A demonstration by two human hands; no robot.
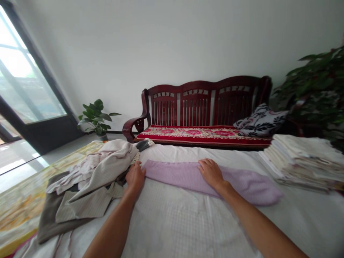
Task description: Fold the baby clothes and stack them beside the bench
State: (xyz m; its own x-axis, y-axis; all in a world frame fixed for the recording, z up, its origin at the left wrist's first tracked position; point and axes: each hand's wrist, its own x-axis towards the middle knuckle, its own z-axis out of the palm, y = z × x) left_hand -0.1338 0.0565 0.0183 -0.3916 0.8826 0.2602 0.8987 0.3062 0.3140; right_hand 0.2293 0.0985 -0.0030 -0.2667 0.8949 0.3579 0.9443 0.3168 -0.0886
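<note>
A lavender knit garment (pixel 174 173), folded into a long narrow strip, lies across the white-covered surface. My right hand (pixel 211 173) rests flat on its middle, palm down, fingers stretched out. At the strip's left end is my left hand (pixel 135 177), its thumb side against the lavender edge. Its fingers look loosely bent and apart, with nothing seen in them. Just left of that hand sits a loose heap of clothes (pixel 113 154), with cream, pale pink, grey-beige and dark grey pieces. The strip's right end is wider and slightly rumpled.
A stack of folded light cloths (pixel 303 161) stands at the right. A white sheet (pixel 174 225) covers the surface, with a yellow patterned cloth (pixel 24 204) at the left. Behind are a dark red wooden bench (pixel 195 105), a patterned cushion (pixel 263 120) and potted plants (pixel 96 116).
</note>
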